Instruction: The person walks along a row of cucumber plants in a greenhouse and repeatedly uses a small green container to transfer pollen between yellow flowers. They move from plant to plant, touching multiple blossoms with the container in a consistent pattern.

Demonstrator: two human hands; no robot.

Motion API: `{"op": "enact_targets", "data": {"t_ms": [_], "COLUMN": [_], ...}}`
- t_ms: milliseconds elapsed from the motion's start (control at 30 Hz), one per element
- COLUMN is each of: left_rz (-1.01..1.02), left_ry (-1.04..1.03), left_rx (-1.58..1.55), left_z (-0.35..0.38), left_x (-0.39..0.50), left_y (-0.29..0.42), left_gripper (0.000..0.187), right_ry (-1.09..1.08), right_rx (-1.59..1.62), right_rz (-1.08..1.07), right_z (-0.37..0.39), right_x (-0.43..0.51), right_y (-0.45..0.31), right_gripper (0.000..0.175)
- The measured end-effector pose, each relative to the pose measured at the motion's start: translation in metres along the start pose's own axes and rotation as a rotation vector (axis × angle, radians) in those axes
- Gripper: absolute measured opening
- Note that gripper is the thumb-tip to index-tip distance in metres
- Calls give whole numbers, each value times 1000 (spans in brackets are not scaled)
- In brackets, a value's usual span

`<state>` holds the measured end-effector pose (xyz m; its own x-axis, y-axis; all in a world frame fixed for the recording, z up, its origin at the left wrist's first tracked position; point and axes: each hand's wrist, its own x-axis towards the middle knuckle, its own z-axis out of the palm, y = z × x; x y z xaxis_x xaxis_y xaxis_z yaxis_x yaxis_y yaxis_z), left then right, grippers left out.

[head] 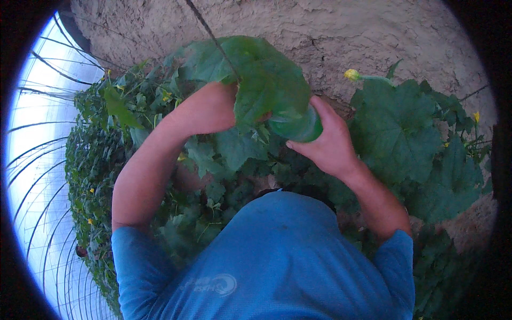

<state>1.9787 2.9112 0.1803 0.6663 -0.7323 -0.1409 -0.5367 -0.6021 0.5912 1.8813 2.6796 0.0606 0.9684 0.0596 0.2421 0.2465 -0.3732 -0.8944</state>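
My right hand is wrapped around a green, see-through container, apparently a plastic bottle, with the thumb on its near side. A broad green vine leaf covers the container's far-left part. Beneath that same leaf reaches my left hand, whose fingers are mostly hidden. One fingertip shows at the leaf's lower edge, close to the container. Whether the left hand holds a stem or anything else cannot be seen. Smaller leaves hang just below both hands.
A rough earthen wall rises beyond the plants. From the top, a dark cord runs down to the large leaf. Big leaves and a yellow flower stand at right. Dense vines and arched greenhouse ribs fill the left.
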Motion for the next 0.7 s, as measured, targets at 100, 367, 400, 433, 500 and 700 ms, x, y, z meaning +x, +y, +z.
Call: {"op": "enact_targets", "data": {"t_ms": [100, 367, 400, 433, 500, 700], "left_rz": [61, -139, -177, -216, -294, -365], "left_ry": [6, -18, -18, -26, -43, -101], "left_rx": [33, 80, 81, 79, 76, 62], "left_z": [1, -4, -6, -7, -10, -14], "left_x": [2, 6, 6, 7, 8, 16], "left_y": [-4, 25, 32, 38, 48, 56], "left_gripper": [46, 44, 45, 46, 49, 52], "right_ry": [18, 28, 31, 15, 0, 8], "right_rx": [-25, 30, 39, 71, 98, 95], "right_rz": [-25, 13, -39, -51, -60, -50], "right_z": [1, 2, 1, 0, -2, -2], "right_x": [0, 3, 4, 4, 5, 8], "right_y": [3, 6, 6, 5, 3, 3], "right_gripper": [86, 75, 73, 72, 69, 66]}}
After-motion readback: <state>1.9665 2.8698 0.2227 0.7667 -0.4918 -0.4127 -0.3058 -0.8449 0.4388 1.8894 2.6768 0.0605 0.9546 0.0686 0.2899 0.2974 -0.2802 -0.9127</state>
